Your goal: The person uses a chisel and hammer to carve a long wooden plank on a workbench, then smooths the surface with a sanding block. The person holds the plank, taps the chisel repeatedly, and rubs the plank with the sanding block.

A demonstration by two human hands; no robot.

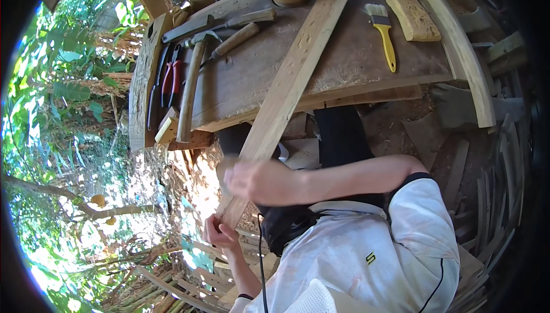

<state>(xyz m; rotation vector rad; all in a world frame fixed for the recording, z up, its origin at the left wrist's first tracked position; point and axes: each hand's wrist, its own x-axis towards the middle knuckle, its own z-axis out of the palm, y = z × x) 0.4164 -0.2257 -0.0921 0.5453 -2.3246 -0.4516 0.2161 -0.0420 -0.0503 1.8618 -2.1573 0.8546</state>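
Observation:
A long wooden plank [293,69] slants from the far side of the workbench [229,92] over its near edge and down toward my body. My left hand [221,234] grips the plank's near end, fingers curled round its edge. Above it, my right hand [255,181] lies across the plank's upper face, blurred by motion. Its fingers look curled, and a smeared brownish shape shows beside the fingertips. What that shape is, I cannot make out.
On the bench's left lie a hammer [192,86], red-handled pliers [172,78] and other wooden-handled tools. A yellow-handled paintbrush [384,38] and a wood block [413,18] are at right, near a curved wooden strip [458,32]. A dark cord [260,255] hangs by my left arm.

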